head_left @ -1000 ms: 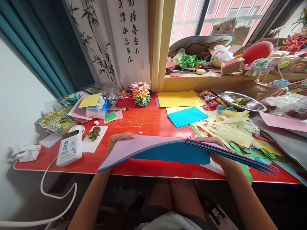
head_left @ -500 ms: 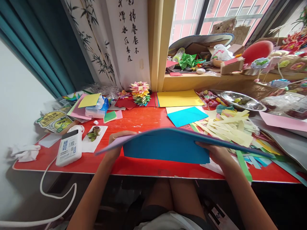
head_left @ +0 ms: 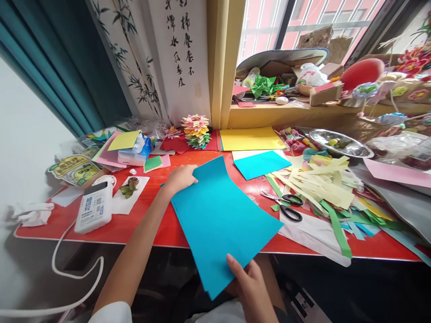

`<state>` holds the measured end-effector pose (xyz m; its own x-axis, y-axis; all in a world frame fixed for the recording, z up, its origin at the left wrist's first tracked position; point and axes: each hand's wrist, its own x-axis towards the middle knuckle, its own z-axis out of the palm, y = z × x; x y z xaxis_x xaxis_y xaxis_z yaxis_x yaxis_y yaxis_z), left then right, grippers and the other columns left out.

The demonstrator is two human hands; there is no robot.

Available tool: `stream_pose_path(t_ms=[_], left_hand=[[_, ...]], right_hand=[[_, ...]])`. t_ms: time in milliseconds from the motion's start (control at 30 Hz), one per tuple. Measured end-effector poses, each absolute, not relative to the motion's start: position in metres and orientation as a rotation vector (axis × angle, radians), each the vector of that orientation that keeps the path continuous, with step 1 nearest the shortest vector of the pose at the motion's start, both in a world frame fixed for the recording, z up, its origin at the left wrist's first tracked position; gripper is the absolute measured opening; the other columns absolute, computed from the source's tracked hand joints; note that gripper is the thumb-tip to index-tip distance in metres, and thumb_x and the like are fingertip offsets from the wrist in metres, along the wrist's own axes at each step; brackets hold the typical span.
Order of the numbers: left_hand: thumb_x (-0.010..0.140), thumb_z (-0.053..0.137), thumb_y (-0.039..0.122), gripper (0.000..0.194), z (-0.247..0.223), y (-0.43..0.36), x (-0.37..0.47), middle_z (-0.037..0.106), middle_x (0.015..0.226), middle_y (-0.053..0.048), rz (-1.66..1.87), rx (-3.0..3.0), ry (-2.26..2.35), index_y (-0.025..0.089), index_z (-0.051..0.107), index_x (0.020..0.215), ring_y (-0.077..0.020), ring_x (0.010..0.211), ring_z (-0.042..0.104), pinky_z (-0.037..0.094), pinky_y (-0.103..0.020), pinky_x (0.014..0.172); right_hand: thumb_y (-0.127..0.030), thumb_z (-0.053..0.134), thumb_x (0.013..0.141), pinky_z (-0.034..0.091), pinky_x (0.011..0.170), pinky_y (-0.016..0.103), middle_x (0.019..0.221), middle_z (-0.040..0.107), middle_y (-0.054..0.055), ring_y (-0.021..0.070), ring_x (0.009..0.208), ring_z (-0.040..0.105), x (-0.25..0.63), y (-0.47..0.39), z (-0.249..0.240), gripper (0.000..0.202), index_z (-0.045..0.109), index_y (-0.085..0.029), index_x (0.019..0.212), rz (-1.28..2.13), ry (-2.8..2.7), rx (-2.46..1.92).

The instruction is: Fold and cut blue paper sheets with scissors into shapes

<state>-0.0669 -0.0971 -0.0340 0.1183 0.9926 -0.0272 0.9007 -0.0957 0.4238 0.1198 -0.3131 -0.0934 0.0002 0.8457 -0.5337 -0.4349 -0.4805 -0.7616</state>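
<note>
Blue paper [head_left: 224,220], apparently more than one sheet judging by its doubled edges, hangs tilted over the table's front edge with one corner low above my lap. At its upper left edge my left hand [head_left: 182,179] is closed on it; some of the fingers are hidden. My right hand [head_left: 251,280] pinches the lower right edge, thumb on top and fingers underneath. Just right of the paper lie scissors [head_left: 288,206] with black handles, blades apart. Behind it rests another blue sheet [head_left: 262,165].
Cut paper strips [head_left: 323,179] cover the table's right side, near a metal bowl [head_left: 340,141]. Yellow paper [head_left: 252,139] and a folded-paper stack [head_left: 195,132] stand at the back. At left are a white corded device [head_left: 94,208] and a dried plant piece [head_left: 129,188] on white paper.
The paper has turned from a raised, nearly edge-on position to lie slanted, blue face up. My right hand has moved down and left, my left hand slightly up. The scissors have come into view.
</note>
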Motion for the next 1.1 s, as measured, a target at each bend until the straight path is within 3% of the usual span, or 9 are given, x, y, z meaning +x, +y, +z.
stream_pose_path(t_ms=[167,400,467,600,733,867,1100], left_hand=[[0.082,0.058,0.029,0.029,-0.040,-0.083,-0.051,0.062,0.104,-0.009,0.051,2.188,2.002,0.015,0.058,0.106,-0.0232,0.097,0.058,0.044,-0.043,0.085],[0.087,0.052,0.035,0.033,-0.040,-0.048,-0.026,0.057,0.111,-0.008,-0.146,2.352,1.970,0.014,0.054,0.112,-0.0205,0.099,0.056,0.045,-0.044,0.087],[0.087,0.052,0.034,0.032,-0.039,-0.039,-0.023,0.058,0.111,-0.008,-0.185,2.369,1.938,0.014,0.054,0.112,-0.0204,0.099,0.057,0.046,-0.044,0.087],[0.085,0.055,0.032,0.031,-0.037,-0.024,-0.016,0.056,0.116,-0.009,-0.203,2.367,1.908,0.014,0.055,0.111,-0.0222,0.105,0.054,0.043,-0.046,0.090],[0.086,0.053,0.033,0.034,-0.039,-0.009,0.016,0.049,0.127,-0.010,-0.002,2.396,1.889,0.015,0.053,0.116,-0.0253,0.116,0.047,0.038,-0.049,0.096],[0.087,0.052,0.037,0.034,-0.053,0.005,0.063,0.054,0.119,-0.010,0.157,2.339,1.804,0.014,0.055,0.112,-0.0226,0.108,0.053,0.044,-0.044,0.090],[0.085,0.056,0.030,0.027,-0.069,0.019,0.094,0.057,0.113,-0.008,0.378,2.091,1.710,0.014,0.057,0.107,-0.0208,0.103,0.056,0.046,-0.042,0.087]], right_hand=[[-0.061,0.071,0.059,0.051,0.045,0.029,0.072,0.069,0.012,0.0204,0.051,0.065,0.085,-0.320,-0.107,0.063,0.052,-0.010,0.089,2.023,-0.495,-1.092],[-0.075,0.053,0.063,0.046,0.040,0.020,0.052,0.061,0.014,0.0134,0.042,0.060,0.055,-0.302,-0.114,0.072,0.058,-0.004,0.053,2.138,-0.589,-0.879],[-0.073,0.053,0.064,0.044,0.039,0.019,0.052,0.060,0.013,0.0126,0.040,0.058,0.053,-0.299,-0.113,0.070,0.059,-0.004,0.055,2.174,-0.591,-0.852],[-0.062,0.067,0.059,0.045,0.038,0.021,0.055,0.062,0.007,0.0140,0.041,0.059,0.057,-0.298,-0.117,0.059,0.059,-0.008,0.083,2.351,-0.645,-0.734],[-0.063,0.070,0.051,0.043,0.042,0.018,0.057,0.061,0.003,0.0098,0.044,0.056,0.068,-0.303,-0.123,0.060,0.056,-0.012,0.079,2.490,-0.855,-0.767],[-0.059,0.068,0.059,0.044,0.056,0.018,0.067,0.062,0.003,0.0097,0.061,0.058,0.083,-0.308,-0.128,0.051,0.062,-0.012,0.076,2.382,-1.182,-0.877],[-0.049,0.056,0.077,0.045,0.072,0.021,0.079,0.069,0.003,0.0166,0.077,0.063,0.121,-0.302,-0.122,0.036,0.073,-0.018,0.083,2.157,-1.632,-0.858]])
